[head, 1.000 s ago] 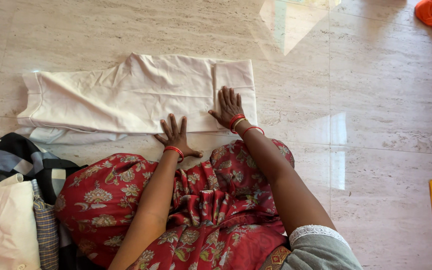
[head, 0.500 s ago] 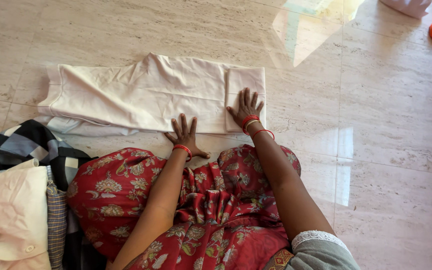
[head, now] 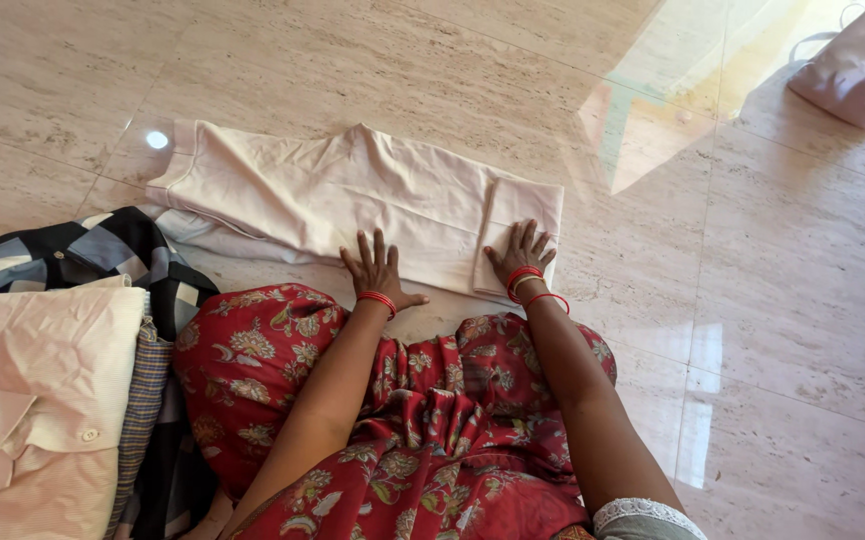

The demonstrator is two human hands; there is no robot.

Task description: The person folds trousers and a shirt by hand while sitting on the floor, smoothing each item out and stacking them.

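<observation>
Polished marble floor (head: 753, 300) fills the view, pale and glossy, with window glare toward the upper right. On it, straight in front of your knees, lies the cream garment (head: 353, 195), the largest thing here: it looks like trousers folded flat, the long axis running left to right and tilted slightly, the wider end at the left and the right end turned back on itself into a narrow folded flap (head: 518, 225). To your left sits a pile of clothes (head: 53, 370), a pale pink shirt over checked and dark plaid pieces, close to the garment's left end. A white bag (head: 858, 65) rests far off at the upper right. Your red floral skirt (head: 403, 420) covers your lap, its edge just short of the cloth. Your left hand (head: 381, 268) lies palm down on the garment's near edge, fingers (head: 373, 245) spread and flat. Your right hand (head: 525, 252) presses the flap the same way, fingers spread, nothing pinched. By the look of it you are smoothing down the first fold at the right end. A next fold would call for lifting that folded end and carrying it leftward along the long axis, keeping the edges aligned.
</observation>
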